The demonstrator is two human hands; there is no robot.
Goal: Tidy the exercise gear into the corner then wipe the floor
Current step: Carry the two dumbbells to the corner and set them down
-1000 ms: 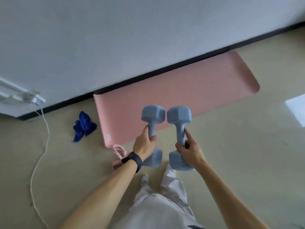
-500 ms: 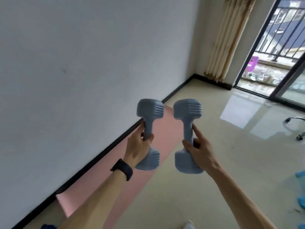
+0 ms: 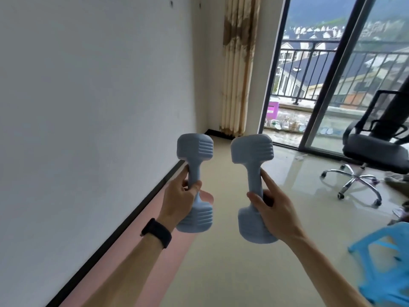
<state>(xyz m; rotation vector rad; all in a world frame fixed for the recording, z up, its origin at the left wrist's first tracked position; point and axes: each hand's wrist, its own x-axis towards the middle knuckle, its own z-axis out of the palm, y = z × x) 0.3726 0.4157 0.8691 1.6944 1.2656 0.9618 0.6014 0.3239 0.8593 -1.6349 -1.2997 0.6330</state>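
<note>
Head view: the person stands facing along the room with both arms held out, a pale blue dumbbell in each hand, both carried in the air above the floor (image 3: pixel 221 269). The left hand (image 3: pixel 179 202) has its fingers and thumb curled tight round the handle of the left dumbbell (image 3: pixel 194 149), which stands nearly upright. A black wristband (image 3: pixel 157 232) sits on that wrist. The right hand (image 3: pixel 276 216) grips the handle of the right dumbbell (image 3: pixel 252 149), fingers wrapped round it and the forefinger laid straight up along the handle; this one leans a little to the left. The two upper heads are close together but apart.

Below the left arm a pink exercise mat (image 3: pixel 177 255) lies flat on the floor along the black baseboard (image 3: pixel 124 227) of the white wall (image 3: pixel 88 107). In the far corner hangs a stained curtain (image 3: pixel 238 63), just beside a glass sliding door (image 3: pixel 321 85). A black office chair (image 3: pixel 374 151) stands at the far right, and a blue plastic stool (image 3: pixel 385 262) at the near right.
</note>
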